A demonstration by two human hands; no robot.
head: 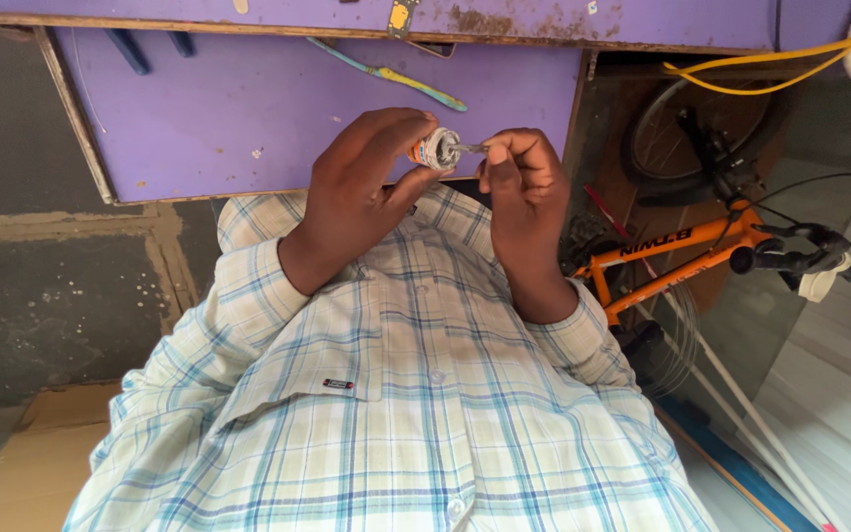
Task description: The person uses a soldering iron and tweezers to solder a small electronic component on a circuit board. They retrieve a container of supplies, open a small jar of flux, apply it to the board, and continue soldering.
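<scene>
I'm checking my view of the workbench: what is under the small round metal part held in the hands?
Under the small round metal part lies the purple tabletop. The left hand covers its rear; the right hand holds a thin metal tool against it.

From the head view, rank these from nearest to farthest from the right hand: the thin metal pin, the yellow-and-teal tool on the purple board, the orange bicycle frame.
1. Thin metal pin: pinched in the right hand, its tip at the small round metal part the left hand holds.
2. Yellow-and-teal tool: on the purple board, up-left.
3. Orange bicycle frame: off right.
</scene>
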